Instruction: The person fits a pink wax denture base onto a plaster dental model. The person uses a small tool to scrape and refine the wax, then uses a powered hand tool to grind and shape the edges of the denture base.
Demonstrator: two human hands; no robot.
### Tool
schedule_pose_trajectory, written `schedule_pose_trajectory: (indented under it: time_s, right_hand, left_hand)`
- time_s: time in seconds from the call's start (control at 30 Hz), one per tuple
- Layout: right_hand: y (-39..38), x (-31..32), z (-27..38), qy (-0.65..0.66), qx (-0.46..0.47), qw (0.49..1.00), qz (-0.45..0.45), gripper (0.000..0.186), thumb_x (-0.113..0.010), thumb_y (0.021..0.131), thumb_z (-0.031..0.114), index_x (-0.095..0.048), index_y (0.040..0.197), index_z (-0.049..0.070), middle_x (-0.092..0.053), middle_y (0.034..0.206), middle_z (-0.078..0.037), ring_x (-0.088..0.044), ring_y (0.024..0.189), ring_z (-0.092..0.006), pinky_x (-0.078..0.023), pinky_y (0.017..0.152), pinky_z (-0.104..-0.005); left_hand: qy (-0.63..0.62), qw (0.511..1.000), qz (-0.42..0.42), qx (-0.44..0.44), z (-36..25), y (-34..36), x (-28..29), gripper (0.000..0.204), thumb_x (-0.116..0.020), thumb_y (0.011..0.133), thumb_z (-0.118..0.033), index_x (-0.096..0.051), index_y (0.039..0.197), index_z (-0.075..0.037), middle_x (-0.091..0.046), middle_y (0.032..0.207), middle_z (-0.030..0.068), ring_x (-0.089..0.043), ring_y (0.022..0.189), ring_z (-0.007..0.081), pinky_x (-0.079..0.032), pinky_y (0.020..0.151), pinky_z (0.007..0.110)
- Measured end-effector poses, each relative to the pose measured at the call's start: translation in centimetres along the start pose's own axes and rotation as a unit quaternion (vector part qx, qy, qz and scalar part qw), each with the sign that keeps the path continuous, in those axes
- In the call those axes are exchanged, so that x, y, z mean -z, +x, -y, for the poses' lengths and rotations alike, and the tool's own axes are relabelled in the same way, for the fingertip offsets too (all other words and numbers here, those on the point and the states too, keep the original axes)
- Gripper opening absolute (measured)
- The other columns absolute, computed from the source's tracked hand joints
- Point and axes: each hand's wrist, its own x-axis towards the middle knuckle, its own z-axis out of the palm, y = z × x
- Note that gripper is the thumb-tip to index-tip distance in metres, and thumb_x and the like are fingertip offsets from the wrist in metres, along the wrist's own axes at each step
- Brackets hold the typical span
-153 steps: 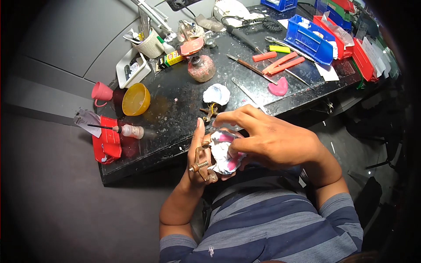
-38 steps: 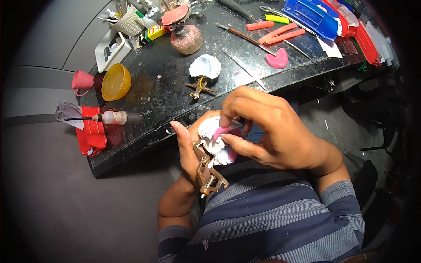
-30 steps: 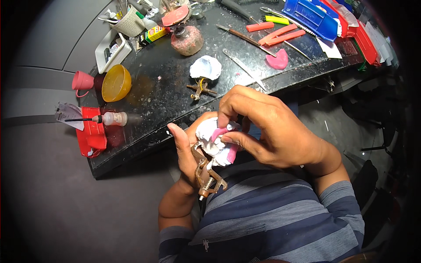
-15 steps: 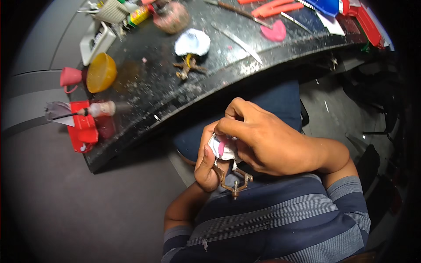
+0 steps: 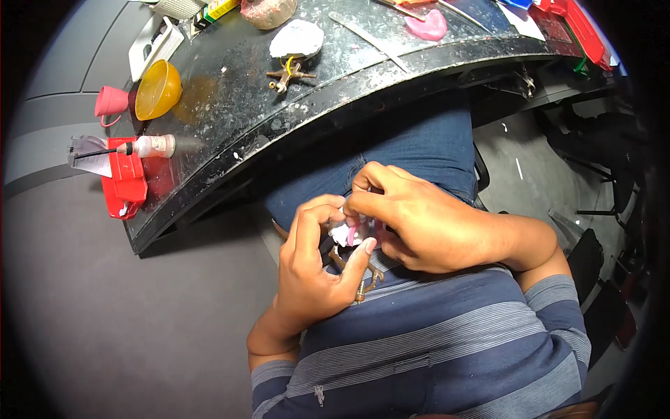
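Observation:
Over my lap, a white plaster dental cast (image 5: 339, 235) on a brass articulator (image 5: 377, 274) sits between my two hands. A strip of pink wax (image 5: 352, 235) lies on the cast. My left hand (image 5: 310, 262) is curled round the cast's left side, thumb in front and fingers behind, gripping it. Bent over its right side, my right hand (image 5: 426, 227) has its fingers closed, with the tips touching the cast by the top of the wax strip. What lies between those fingertips is hidden. The articulator's lower frame hangs below, partly covered by my left thumb.
On the black bench (image 5: 230, 126) beyond my lap are another plaster cast (image 5: 296, 38) on a brass articulator, a metal blade (image 5: 370, 42), pink wax (image 5: 426, 25), a yellow bowl (image 5: 158, 89), a pink cup (image 5: 112, 102), a small bottle (image 5: 155, 146) and a red tray (image 5: 125, 185).
My left hand has turned and risen over the cast, its fingers now arched above the left side. The articulator has tilted and is more covered. The view has shifted, raising the bench things.

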Motion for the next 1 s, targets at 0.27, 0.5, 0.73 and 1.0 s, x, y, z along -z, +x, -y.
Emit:
schedule_pose_trajectory:
  time_s: [0.27,0.5,0.73,1.0]
  right_hand:
    - [0.0,0.3,0.1,0.01,-0.009,0.999,0.031,0.039,-0.067,0.078,-0.004,-0.061,0.116,-0.003,-0.055,0.116,-0.022,-0.057,0.11,-0.0404,-0.049,0.097,-0.046]
    - [0.0,0.3,-0.3,0.021,-0.024,0.998,0.046,0.04,-0.067,0.077,-0.004,-0.061,0.117,-0.003,-0.056,0.118,-0.021,-0.057,0.113,-0.0404,-0.049,0.097,-0.0463]
    - [0.1,0.4,-0.1,0.054,-0.066,0.994,0.069,0.037,-0.067,0.081,-0.004,-0.06,0.117,-0.005,-0.055,0.118,-0.021,-0.059,0.113,-0.0401,-0.051,0.094,-0.0457]
    - [-0.1,0.2,-0.4,0.085,-0.03,0.996,0.023,0.039,-0.067,0.081,-0.005,-0.059,0.12,-0.004,-0.054,0.118,-0.021,-0.062,0.106,-0.0388,-0.054,0.09,-0.0432]
  left_hand:
    - [0.003,0.999,0.001,0.051,-0.5,-0.8,-0.2,0.032,-0.076,0.085,0.003,-0.056,0.109,0.005,-0.068,0.117,0.0278,-0.074,0.097,0.0285,-0.059,0.079,0.033]
    - [0.036,0.998,-0.01,0.052,-0.2,-1.2,-0.7,0.031,-0.077,0.086,0.001,-0.058,0.11,0.001,-0.073,0.112,0.0167,-0.073,0.099,0.0202,-0.054,0.078,0.029]
    - [-0.006,0.997,-0.008,0.081,0.0,-1.5,-1.2,0.031,-0.074,0.088,0.004,-0.055,0.112,0.002,-0.072,0.115,0.0178,-0.071,0.1,0.0193,-0.055,0.077,0.028]
    - [-0.044,0.994,-0.021,0.099,-0.1,-1.3,-1.1,0.032,-0.073,0.089,0.004,-0.052,0.112,0.002,-0.069,0.121,0.0197,-0.07,0.105,0.0194,-0.057,0.082,0.028]
